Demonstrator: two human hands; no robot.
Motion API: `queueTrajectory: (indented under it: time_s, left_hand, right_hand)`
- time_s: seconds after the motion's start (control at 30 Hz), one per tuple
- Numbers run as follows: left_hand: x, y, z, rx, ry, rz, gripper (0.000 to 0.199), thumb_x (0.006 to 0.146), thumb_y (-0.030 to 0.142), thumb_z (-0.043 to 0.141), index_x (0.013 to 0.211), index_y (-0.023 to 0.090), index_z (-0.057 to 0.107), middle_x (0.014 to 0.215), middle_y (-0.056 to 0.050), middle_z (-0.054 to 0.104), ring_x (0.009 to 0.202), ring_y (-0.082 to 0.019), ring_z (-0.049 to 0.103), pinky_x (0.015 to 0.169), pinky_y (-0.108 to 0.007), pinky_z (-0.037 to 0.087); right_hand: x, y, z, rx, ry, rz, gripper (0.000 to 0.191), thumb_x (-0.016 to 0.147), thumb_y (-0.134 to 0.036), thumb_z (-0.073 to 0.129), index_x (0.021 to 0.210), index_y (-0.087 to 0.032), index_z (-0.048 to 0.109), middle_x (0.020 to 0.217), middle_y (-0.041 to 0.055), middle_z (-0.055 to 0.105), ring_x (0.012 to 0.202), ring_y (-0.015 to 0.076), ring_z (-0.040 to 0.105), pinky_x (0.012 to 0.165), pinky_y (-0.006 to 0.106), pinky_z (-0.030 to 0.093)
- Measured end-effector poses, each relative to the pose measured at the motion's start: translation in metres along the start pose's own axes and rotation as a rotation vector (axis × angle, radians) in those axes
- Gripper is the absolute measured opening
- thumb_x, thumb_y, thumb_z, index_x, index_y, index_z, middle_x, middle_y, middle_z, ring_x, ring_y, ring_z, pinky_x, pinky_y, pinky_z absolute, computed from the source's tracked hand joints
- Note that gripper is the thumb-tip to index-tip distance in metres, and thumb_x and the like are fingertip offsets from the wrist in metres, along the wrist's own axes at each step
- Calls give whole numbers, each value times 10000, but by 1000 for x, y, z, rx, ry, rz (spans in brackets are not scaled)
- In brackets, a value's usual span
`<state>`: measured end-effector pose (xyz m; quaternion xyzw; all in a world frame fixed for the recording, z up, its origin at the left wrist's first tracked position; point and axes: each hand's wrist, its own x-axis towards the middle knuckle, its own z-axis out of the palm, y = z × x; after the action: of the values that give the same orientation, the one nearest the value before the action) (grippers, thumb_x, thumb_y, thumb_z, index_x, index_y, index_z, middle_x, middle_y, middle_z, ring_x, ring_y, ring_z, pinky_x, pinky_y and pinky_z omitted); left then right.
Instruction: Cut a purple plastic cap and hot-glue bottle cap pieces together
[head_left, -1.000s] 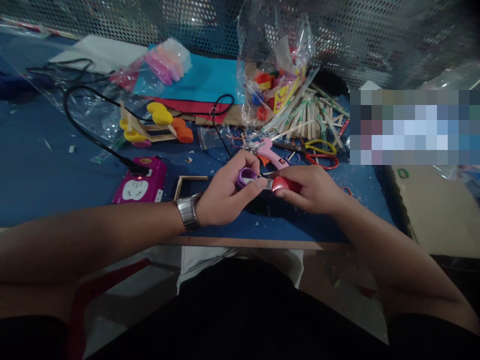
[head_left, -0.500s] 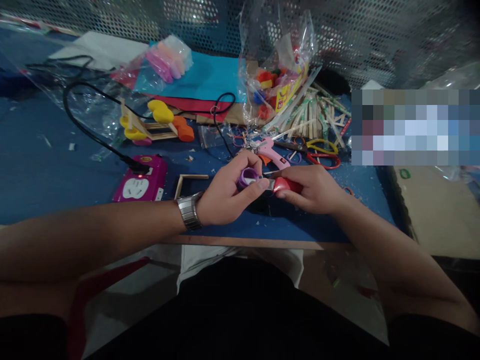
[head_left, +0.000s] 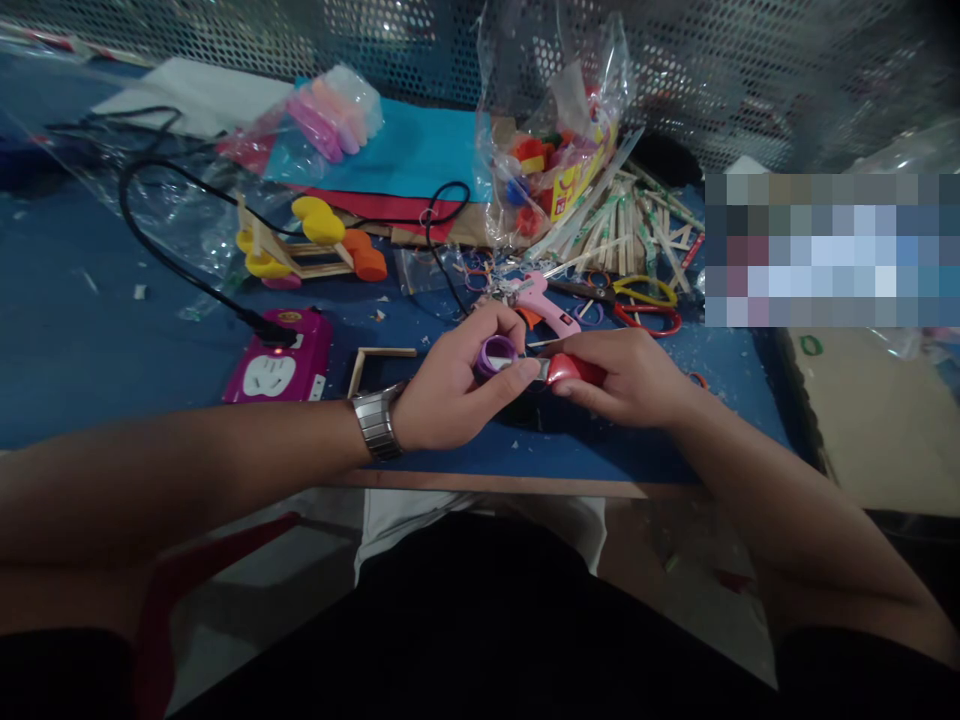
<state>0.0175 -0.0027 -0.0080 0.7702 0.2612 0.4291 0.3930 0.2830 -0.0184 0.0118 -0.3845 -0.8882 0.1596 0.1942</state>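
Over the table's front part, my left hand (head_left: pixel 465 385) is closed on a purple hollow round plastic piece (head_left: pixel 496 352), ring-like in front view, pinched between thumb and fingers. My right hand (head_left: pixel 626 380) is wrapped round a red-handled cutter (head_left: pixel 568 369). Its metal front end points left and meets the purple piece by my left thumb and fingertips. Fingers partly cover where the two touch. Just behind my hands lies a pink glue gun (head_left: pixel 550 305). Left of my left wrist rests a small corner frame of wooden sticks (head_left: pixel 358 368).
A purple power strip (head_left: pixel 281 355) with a black cable stands at left. Behind are a stick model with yellow and orange round pieces (head_left: pixel 319 220), blue sheet (head_left: pixel 427 150), plastic bag of coloured tubs (head_left: pixel 555 160), wooden sticks (head_left: pixel 622 225) and scissors (head_left: pixel 645 305). Cardboard (head_left: pixel 877 420) is at right.
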Motion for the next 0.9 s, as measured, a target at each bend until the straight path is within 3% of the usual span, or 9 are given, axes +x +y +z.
queueTrajectory:
  time_s: [0.9]
  left_hand:
    - [0, 2, -1, 27, -19, 6, 138, 1038, 331, 661, 1019, 225, 574, 896, -2, 613, 758, -148, 532, 731, -317, 486]
  right_hand:
    - [0, 1, 0, -17, 29, -38, 604, 1115, -715, 541, 1083, -169, 797, 895, 97, 825, 753, 211, 736, 664, 309, 445]
